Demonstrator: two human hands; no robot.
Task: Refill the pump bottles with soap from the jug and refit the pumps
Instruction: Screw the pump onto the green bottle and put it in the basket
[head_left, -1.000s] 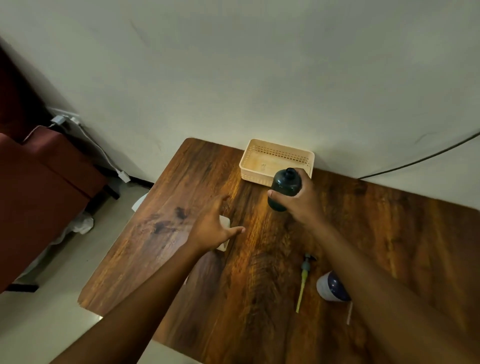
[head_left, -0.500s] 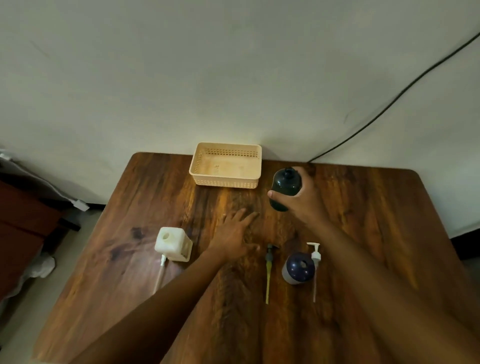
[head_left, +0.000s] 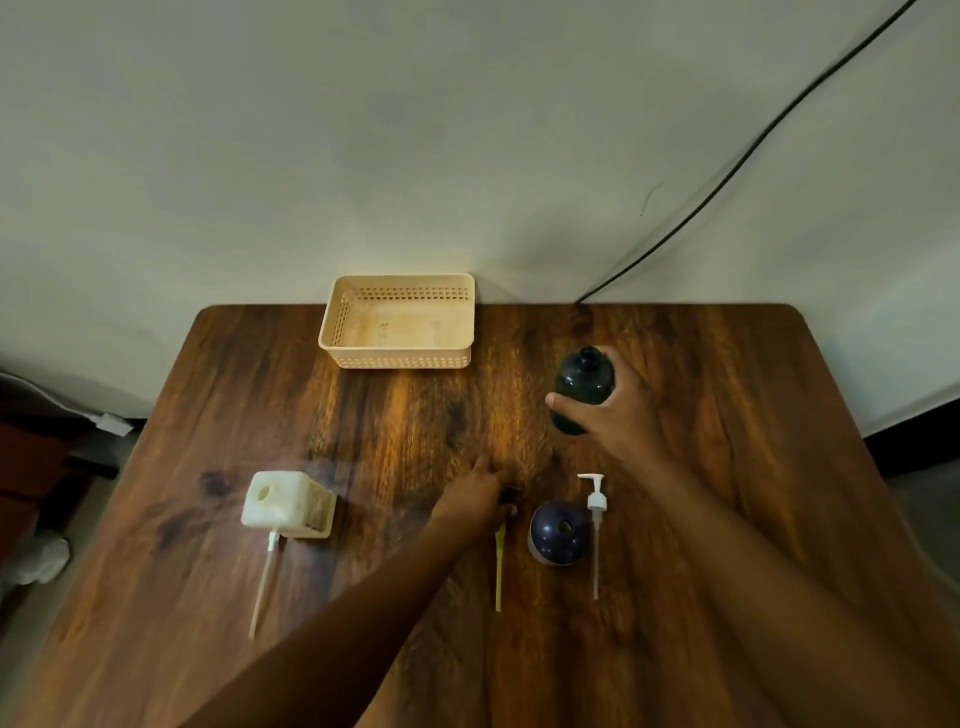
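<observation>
**The left hand is right on top of the dark pump**

On the far left of the wooden table (head_left: 727, 415) stands a white square bottle (head_left: 283, 501). Its top hole is open. A white pump (head_left: 265, 582) lies flat just in front of it, with its head almost touching the bottle and its thin tube pointing toward the person.

Next comes the left hand (head_left: 475, 499). It has reached the dark head of a pump with a yellow-green tube (head_left: 498, 566). The fingers curl down over that head, but the hand hides it, so I cannot tell if they have pinched it yet. The tube sticks out from under the hand and runs straight back toward the person. This pump is much nearer the left hand than the right one.

Just to the right stands a round dark blue bottle (head_left: 558, 532) with an open hole on top. Close beside it lies another white pump (head_left: 596, 525), head away from the person, tube toward them.

Farther back and to the right, the right hand (head_left: 618, 415) holds a dark green bottle (head_left: 582, 387). The thumb and fingers wrap round its side. The bottle stands upright with its neck open.

I think the next move is to lift the dark pump and bring it up and to the right, to the green bottle. The long tube has to tip upright to go down the small neck.

At the back, near the wall, sits a cream basket (head_left: 332, 332). No jug shows in view.
</observation>
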